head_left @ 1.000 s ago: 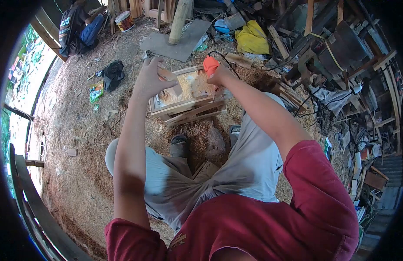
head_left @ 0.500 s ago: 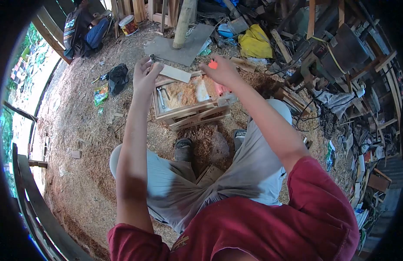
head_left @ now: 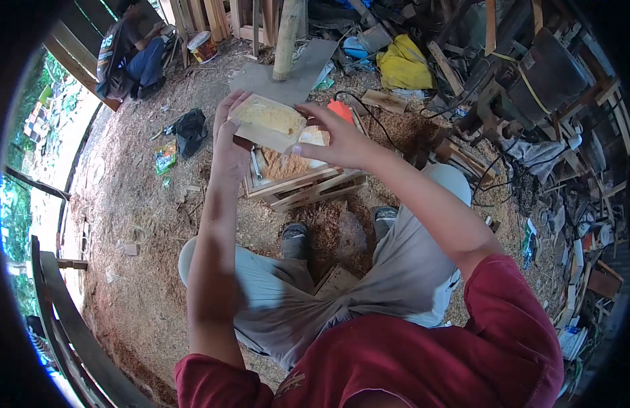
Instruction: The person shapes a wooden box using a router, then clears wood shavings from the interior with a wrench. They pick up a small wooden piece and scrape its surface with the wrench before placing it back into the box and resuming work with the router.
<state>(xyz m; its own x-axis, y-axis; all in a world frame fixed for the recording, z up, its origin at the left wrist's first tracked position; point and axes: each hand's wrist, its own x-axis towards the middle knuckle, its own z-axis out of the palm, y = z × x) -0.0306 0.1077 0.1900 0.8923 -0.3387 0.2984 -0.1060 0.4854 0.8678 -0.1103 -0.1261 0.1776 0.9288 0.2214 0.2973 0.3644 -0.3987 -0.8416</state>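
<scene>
A dark red short-sleeved shirt (head_left: 410,347) is nearest, then light grey trousers (head_left: 267,279) with the knees spread and dark shoes (head_left: 295,241) between them. Beyond the shoes stands a low, pale wooden slatted box (head_left: 298,178), its top strewn with orange-brown sawdust (head_left: 281,163); a silver metal wrench (head_left: 256,164) lies near its left edge. Above the box, a pale rectangular wooden piece (head_left: 267,117) with a yellowish upper face is held up between both hands. The left hand (head_left: 226,129) is partly closed around its left end. The right hand (head_left: 335,139) is half open, thumb and fingers pinching the right end. Just behind the right hand shows a bright orange-red object (head_left: 340,111), largely hidden. Farther off, a crumpled black plastic bag (head_left: 190,133) lies on the ground, and a round wooden post (head_left: 286,44) rises by a flat grey sheet (head_left: 315,61). Farthest, at upper left, another person (head_left: 135,54) sits low.
</scene>
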